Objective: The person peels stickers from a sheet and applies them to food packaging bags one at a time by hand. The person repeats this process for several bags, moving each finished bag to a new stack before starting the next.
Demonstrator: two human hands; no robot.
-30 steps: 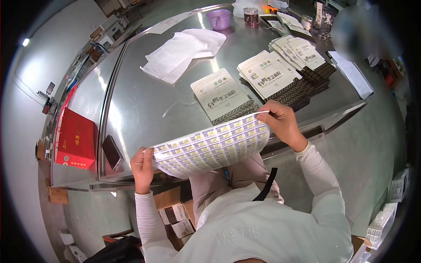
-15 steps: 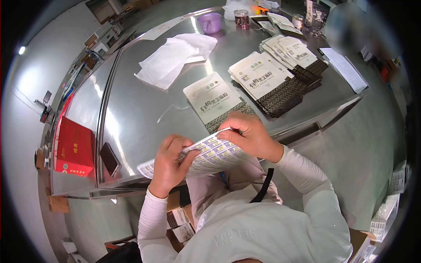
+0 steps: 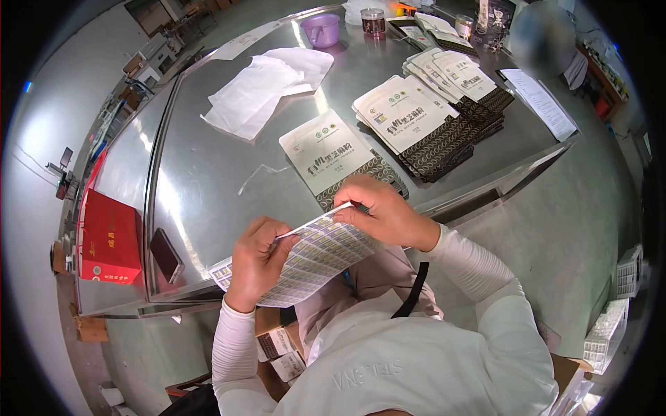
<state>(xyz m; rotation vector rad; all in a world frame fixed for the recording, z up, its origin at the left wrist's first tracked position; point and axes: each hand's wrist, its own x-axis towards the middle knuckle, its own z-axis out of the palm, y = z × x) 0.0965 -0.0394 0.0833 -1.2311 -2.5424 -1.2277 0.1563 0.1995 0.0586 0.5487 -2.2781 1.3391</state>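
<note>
A sheet of small printed stickers (image 3: pixel 316 258) hangs over my lap at the table edge, its printed face toward me. My left hand (image 3: pixel 258 258) pinches its upper left part between thumb and fingers. Near the upper right end, my right hand (image 3: pixel 378 211) grips the same sheet, thumb on the printed face. Just beyond the sheet lies a flat pouch (image 3: pixel 327 154), white above and dark patterned below, its lower edge partly hidden by my right hand. To its right is a stack of similar pouches (image 3: pixel 409 125), the top one bearing a small sticker.
White sheets (image 3: pixel 253 93) lie behind the pouch on the metal table (image 3: pixel 201 166). Farther back stand a purple cup (image 3: pixel 320 32) and a jar (image 3: pixel 373 22). A phone (image 3: pixel 166 255) and a red box (image 3: pixel 109 239) are at left; a paper (image 3: pixel 541 104) is at right.
The sticker sheet has tilted, so more of its printed face shows and its lower edge hangs further down. Both hands keep hold of it. The view has shifted slightly.
</note>
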